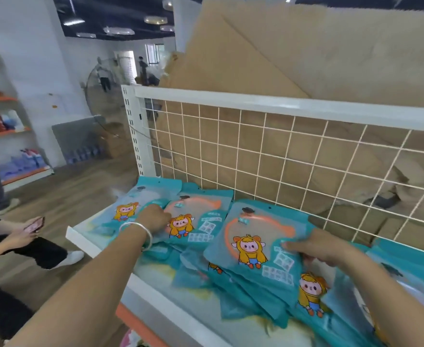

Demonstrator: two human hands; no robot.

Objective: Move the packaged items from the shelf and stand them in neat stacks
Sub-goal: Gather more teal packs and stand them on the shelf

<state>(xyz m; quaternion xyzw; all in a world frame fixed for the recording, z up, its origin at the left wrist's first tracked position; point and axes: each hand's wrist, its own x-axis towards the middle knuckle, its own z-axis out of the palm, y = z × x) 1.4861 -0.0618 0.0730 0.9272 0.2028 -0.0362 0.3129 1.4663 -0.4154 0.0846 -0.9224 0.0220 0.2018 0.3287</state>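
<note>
Slippage looms as the right hand (316,249) pinches the top packet (256,244) of a glossy, fanned pile (251,304) on the shelf (153,306), while the left hand (153,217), fingers curled, grip unclear, rests on rear packets (198,211).

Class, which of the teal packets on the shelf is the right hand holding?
The middle packet, topmost on the fanned pile at the front. The right hand pinches its right edge, thumb on top.
</note>
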